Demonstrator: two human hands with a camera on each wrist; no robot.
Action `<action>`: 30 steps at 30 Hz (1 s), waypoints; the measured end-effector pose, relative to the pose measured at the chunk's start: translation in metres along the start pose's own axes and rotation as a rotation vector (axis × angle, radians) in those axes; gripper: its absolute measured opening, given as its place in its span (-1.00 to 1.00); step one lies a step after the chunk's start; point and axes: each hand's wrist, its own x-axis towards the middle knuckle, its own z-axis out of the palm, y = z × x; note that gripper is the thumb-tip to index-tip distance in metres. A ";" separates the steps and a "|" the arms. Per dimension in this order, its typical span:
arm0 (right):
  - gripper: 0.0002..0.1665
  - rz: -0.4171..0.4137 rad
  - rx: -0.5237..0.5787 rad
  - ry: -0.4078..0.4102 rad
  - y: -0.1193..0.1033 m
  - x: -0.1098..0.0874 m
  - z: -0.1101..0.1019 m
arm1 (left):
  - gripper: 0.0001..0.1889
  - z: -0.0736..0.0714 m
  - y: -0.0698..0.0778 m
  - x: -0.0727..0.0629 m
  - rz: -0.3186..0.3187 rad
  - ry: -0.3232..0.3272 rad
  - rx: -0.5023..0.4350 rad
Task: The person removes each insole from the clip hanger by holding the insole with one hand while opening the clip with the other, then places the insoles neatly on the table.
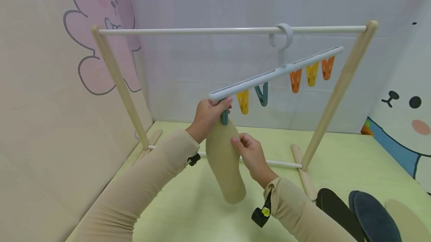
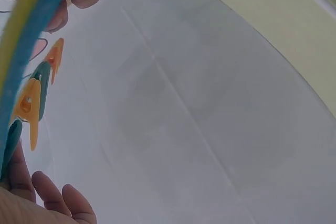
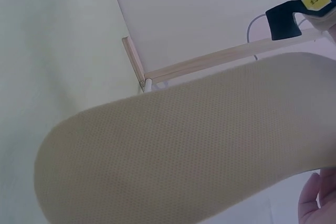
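A beige insole [image 1: 225,159] hangs toe-up below the left end of a white clip hanger [image 1: 249,83]. My left hand [image 1: 209,116] pinches the teal clip [image 1: 224,116] at that end, and the insole's top edge meets this clip; whether the clip bites it is hidden. Lower down, my right hand [image 1: 251,156] pinches the insole's right edge between thumb and fingers. The insole's textured face [image 3: 184,145] fills much of the right wrist view. Further along the hanger are a yellow clip [image 1: 243,101], another teal clip [image 1: 262,94] and several orange and yellow ones.
The hanger's hook [image 1: 286,36] sits over the white rail [image 1: 188,31] of a wooden-legged rack [image 1: 119,85], and the hanger tilts down leftward. At the table's front right lie a black insole [image 1: 338,214], a navy insole [image 1: 375,216] and a beige insole [image 1: 409,221].
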 end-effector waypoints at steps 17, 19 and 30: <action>-0.80 0.005 -0.050 -0.020 0.012 -0.006 -0.004 | -0.74 -0.001 -0.004 0.000 0.006 -0.004 -0.017; -0.80 0.009 -0.050 -0.020 0.013 -0.007 -0.004 | -0.74 -0.001 -0.004 -0.001 0.000 -0.005 -0.018; -0.80 0.003 -0.053 -0.021 0.012 -0.009 -0.007 | -0.76 -0.002 -0.003 -0.001 -0.021 0.011 -0.029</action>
